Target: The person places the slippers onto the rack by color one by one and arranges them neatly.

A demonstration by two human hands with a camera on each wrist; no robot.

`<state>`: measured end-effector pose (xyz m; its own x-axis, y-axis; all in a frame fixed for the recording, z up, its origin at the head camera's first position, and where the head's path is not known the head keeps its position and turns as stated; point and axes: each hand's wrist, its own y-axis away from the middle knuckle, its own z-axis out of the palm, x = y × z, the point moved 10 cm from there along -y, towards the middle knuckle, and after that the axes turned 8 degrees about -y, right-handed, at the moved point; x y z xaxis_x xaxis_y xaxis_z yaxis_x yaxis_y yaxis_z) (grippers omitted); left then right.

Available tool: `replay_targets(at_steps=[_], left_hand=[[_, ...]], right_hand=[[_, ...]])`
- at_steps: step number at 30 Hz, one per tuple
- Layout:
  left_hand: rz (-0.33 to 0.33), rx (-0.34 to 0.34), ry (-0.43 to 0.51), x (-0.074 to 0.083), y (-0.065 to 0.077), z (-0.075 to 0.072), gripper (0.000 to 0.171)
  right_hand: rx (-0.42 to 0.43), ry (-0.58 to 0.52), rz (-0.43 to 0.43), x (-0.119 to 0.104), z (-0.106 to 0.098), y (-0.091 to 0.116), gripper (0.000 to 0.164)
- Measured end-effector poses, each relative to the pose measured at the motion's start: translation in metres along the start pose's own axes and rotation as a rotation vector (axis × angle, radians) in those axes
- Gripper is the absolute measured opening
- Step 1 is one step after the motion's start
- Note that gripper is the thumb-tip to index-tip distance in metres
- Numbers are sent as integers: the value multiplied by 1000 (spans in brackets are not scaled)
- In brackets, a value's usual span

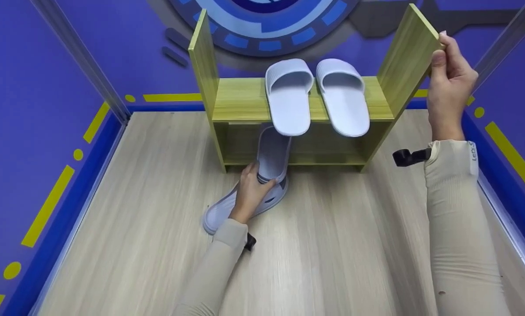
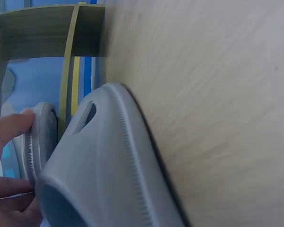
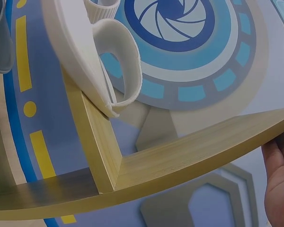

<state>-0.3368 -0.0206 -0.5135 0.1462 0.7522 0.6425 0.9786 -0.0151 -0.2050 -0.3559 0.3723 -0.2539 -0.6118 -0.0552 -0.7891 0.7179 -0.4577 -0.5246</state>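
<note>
My left hand (image 1: 251, 191) grips the near end of a grey slipper (image 1: 273, 151), thumb on one side and fingers on the other. The slipper's far end reaches into the lower level of a wooden shoe rack (image 1: 240, 103), partly hidden under the upper shelf. Below that hand, a second grey slipper (image 2: 104, 156) lies slanted on the floor, its strap near the rack. With thumb and fingers, my right hand (image 1: 453, 83) holds the upper front edge of the rack's right side panel (image 3: 208, 142). Two white slippers (image 1: 291, 105) sit side by side on the upper shelf, overhanging its front edge.
Pale wood-grain floor (image 1: 332, 245) spreads in front of the rack. Blue walls (image 1: 38, 109) with yellow markings stand at the left, back and right. The rack's left side panel (image 1: 203, 52) rises above the upper shelf.
</note>
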Motion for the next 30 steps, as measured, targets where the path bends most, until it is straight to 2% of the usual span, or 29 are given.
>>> replay_targets(at_steps=[8, 11, 15, 23, 30], left_hand=[[7, 122, 3, 0, 1, 1, 76], [24, 160, 0, 1, 1, 1, 75], [25, 174, -18, 4, 0, 3, 74], [-13, 168, -85, 5, 0, 5, 74], [11, 191, -98, 7, 1, 4, 74]], right_hand=[[-20, -13, -58, 1, 0, -3, 33], [-12, -53, -24, 2, -1, -2, 33], [-9, -50, -14, 1, -1, -2, 32], [-9, -40, -18, 2, -1, -3, 33], [-6, -20, -18, 1, -1, -2, 33]])
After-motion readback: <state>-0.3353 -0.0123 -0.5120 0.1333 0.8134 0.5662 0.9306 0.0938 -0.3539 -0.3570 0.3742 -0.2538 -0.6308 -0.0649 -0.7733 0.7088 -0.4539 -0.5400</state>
